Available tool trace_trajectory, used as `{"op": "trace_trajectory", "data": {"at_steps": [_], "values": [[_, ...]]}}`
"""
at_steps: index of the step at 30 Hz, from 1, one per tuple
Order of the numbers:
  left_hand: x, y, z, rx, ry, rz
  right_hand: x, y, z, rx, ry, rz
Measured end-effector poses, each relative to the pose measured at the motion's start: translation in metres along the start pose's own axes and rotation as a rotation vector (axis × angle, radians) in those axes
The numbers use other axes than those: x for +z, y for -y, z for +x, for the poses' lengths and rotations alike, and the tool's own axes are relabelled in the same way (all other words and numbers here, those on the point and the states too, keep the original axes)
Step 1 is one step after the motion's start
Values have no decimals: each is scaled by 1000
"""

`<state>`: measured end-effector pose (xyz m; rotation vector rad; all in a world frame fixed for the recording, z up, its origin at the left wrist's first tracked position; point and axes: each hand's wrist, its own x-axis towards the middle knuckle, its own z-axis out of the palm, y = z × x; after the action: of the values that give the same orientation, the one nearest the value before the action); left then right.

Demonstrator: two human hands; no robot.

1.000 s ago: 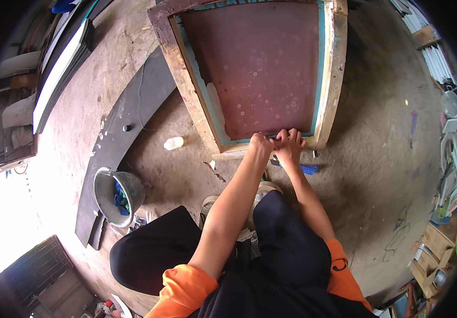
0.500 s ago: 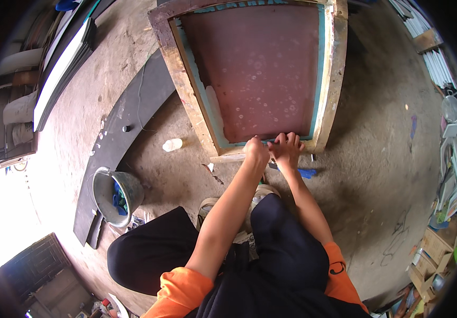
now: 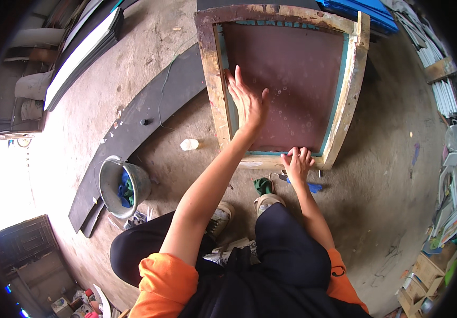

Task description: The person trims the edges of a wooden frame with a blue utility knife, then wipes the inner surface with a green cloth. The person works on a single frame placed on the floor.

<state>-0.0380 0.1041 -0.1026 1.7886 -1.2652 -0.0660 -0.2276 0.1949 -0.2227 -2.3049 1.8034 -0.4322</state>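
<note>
My left hand [image 3: 248, 105] has gone up to the left side of the frame [image 3: 215, 79] in front of me, fingers wide and holding nothing, so only my right hand [image 3: 298, 164] is at the near edge, fingers bent, though I can't tell if they grip it.

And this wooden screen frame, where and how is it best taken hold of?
Probably by its left rail and right rail together, from the outer sides: both are long wooden bars with uncovered outer edges, bordering the broad reddish-brown panel.
</note>
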Motion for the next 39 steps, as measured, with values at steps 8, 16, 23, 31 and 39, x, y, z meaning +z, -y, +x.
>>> {"op": "trace_trajectory", "data": {"at_steps": [8, 16, 23, 31, 39], "values": [[3, -14, 11, -205, -95, -79, 1, -7, -1, -4, -28, -9], [-26, 0, 3, -9, 128, 63, 5, 1, -2, 15, -34, -24], [-101, 34, 11, 466, 490, 25, -2, -16, 9, -48, -47, 278], [-96, 73, 41, -201, 11, -320, -114, 143, 166, -326, -49, 374], [-50, 55, 76, -321, -71, -633, -110, 189, 207, -368, -22, 16]]}}
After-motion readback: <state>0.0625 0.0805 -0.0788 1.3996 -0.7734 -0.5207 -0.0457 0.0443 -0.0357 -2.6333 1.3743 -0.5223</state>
